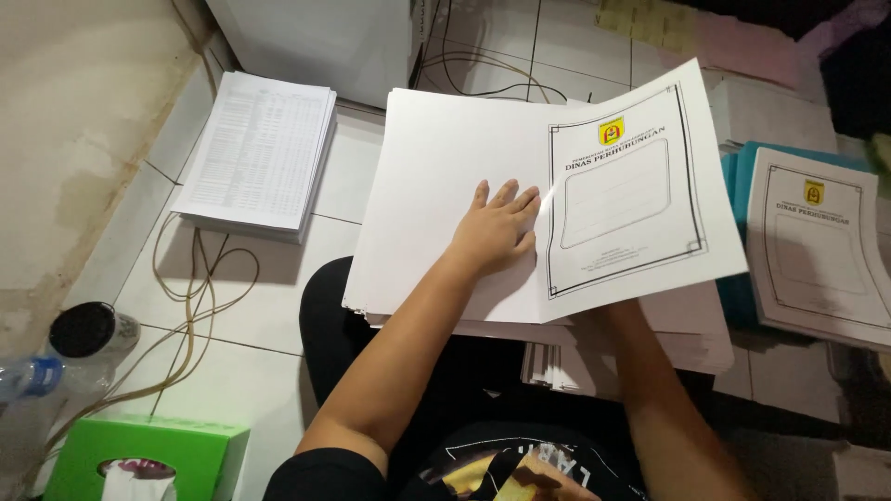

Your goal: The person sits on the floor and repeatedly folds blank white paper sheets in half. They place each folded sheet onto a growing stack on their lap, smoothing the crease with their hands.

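Far left on the tiled floor (251, 306): green tissue box (148, 455), plastic bottle (28, 390), looped cables (195, 297), then a stack of printed tables (260, 148) below a white box (316, 37). My left hand (497, 227) lies open and flat, fingers spread, palm down on the blank white stack (445, 167) in front of my knees; my right hand is hidden under the bordered cover sheet (640, 186), which is lifted at the stack's right edge, so I cannot tell its grip. The cover has a black frame and yellow crest on top; far right, a matching cover (812, 241) lies on teal folders (742, 186).
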